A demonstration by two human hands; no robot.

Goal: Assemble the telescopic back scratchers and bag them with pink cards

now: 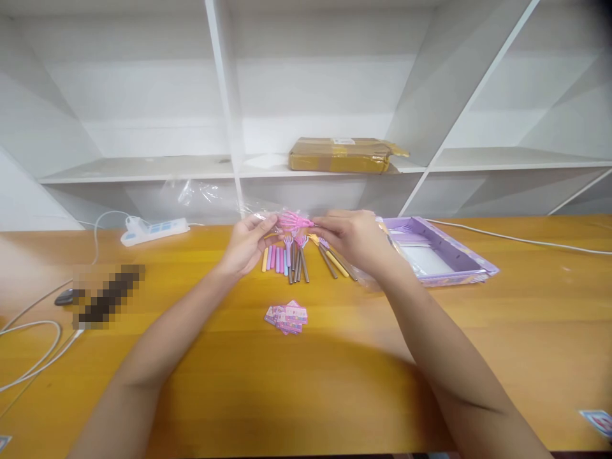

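Observation:
A pink hand-shaped back scratcher (294, 220) is held level between my two hands above the far part of the table. My left hand (245, 245) pinches it at the finger ends, and clear plastic film shows around there. At its stem, my right hand (358, 241) grips with thumb and fingertips; part of the stem is hidden. Just below lie several coloured tubes (277, 260) in a row. Beside them are several back scratchers (299, 262) with dark metal rods, and another small group (335, 261) rests nearer my right hand.
A small pile of printed cards (287, 317) lies in front. An open purple box (463, 258) with plastic wrap stands right. To the left are a power strip (155, 231), cables and a blurred dark object (111, 298). A cardboard box (340, 155) sits on the white shelf.

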